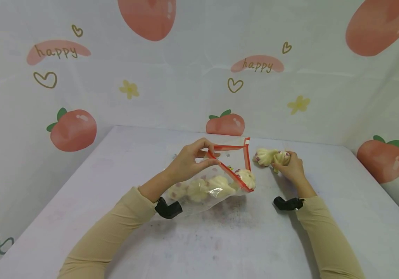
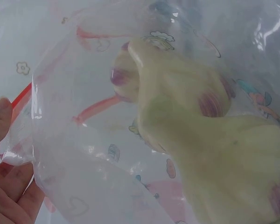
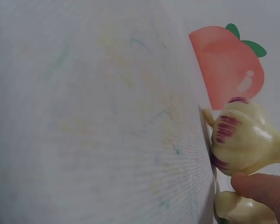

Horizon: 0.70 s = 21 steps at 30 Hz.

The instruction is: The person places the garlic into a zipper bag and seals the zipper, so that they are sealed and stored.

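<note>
A clear plastic zip bag (image 1: pixel 199 205) with a red-edged mouth lies on the table, several garlic bulbs (image 1: pixel 220 186) inside it. My left hand (image 1: pixel 189 161) pinches the edge of the bag's mouth between thumb and fingers, and the mouth gapes toward the right. One bulb (image 1: pixel 246 178) sits right at the opening. In the left wrist view, bulbs (image 2: pixel 177 88) show through the plastic. To the right of the bag, my right hand (image 1: pixel 292 168) grips a garlic bulb (image 1: pixel 282 158) at table level. Another loose bulb (image 1: pixel 265 157) touches it on the left.
The white table (image 1: pixel 220 240) is faintly stained. Behind it hangs a white backdrop (image 1: pixel 182 77) printed with red fruit, hearts and flowers. Black wrist-worn devices (image 1: pixel 168 209) sit at both cuffs, the left one close against the bag.
</note>
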### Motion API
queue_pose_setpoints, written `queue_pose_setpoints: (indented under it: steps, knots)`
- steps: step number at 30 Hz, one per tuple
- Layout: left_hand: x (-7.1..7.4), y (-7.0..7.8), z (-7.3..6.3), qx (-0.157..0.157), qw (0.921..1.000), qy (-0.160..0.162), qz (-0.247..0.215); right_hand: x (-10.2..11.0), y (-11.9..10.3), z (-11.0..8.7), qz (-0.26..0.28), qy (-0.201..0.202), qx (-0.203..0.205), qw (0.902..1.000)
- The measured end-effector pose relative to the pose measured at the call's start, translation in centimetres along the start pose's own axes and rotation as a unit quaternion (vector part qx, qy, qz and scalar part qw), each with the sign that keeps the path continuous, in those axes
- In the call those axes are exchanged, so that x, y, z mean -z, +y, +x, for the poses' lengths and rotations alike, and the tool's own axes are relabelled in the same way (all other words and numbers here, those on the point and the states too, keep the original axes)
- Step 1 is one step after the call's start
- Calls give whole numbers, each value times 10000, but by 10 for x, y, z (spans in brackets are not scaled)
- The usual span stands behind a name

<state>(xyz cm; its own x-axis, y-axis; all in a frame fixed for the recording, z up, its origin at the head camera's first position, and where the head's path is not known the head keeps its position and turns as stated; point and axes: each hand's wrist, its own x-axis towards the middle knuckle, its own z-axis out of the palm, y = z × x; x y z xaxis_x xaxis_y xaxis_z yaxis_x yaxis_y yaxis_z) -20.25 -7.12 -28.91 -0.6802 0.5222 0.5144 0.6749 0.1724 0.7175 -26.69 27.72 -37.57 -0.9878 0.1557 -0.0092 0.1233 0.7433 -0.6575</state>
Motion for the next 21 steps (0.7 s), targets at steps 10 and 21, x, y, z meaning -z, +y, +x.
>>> queue_pose_setpoints:
  steps: [10, 21]
  knots:
    - [-1, 0, 0, -9, 10000, -1, -30, 0, -1, -1, -71, 143, 86, 9998]
    - [-1, 0, 0, -26, 10000, 1, 11, 3, -2, -4, 133, 252, 7, 9996]
